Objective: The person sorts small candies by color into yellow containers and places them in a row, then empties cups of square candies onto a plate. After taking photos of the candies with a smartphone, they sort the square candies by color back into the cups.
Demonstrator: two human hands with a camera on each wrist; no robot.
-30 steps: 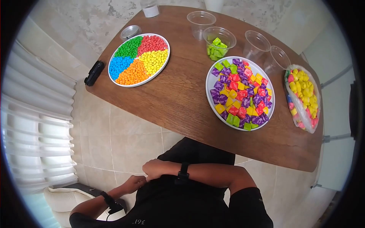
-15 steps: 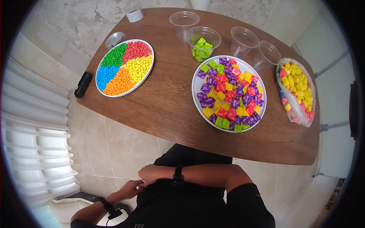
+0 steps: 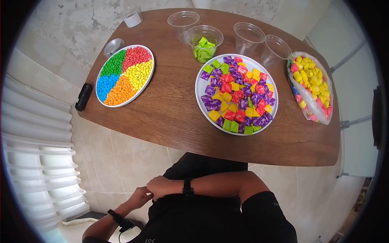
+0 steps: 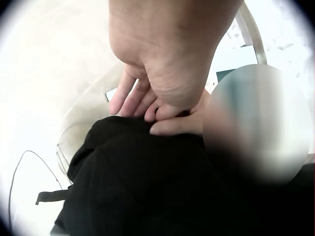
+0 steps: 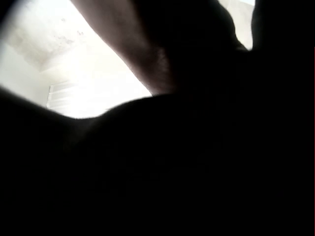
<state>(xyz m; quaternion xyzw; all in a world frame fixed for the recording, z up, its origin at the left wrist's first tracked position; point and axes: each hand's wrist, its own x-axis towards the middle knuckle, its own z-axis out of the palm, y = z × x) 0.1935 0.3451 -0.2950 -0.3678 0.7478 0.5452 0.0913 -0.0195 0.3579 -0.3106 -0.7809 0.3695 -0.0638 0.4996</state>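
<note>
In the head view, the left hand (image 3: pixel 140 197) and right hand (image 3: pixel 160 186) meet low at the person's lap, beyond the table's near edge. The right hand bends down over the left one's fingers, its own fingertips mostly hidden. Several relaxed fingers (image 4: pixel 129 96) show in the left wrist view beside a thumb-like digit (image 4: pixel 172 126), close over black cloth (image 4: pixel 133 172). No object is visible in either hand. Dark cloth fills most of the right wrist view.
On the table (image 3: pixel 174 121) stand a plate of sorted coloured candies (image 3: pixel 123 77), a plate of wrapped sweets (image 3: pixel 237 97), clear cups (image 3: pixel 248 38), one cup holding green sweets (image 3: pixel 204 46), a bag of yellow and pink pieces (image 3: pixel 311 85), and a black object (image 3: pixel 83 97).
The head view has shifted, so the table and its things appear farther left. Both hands stay together at the lap, with only slight movement.
</note>
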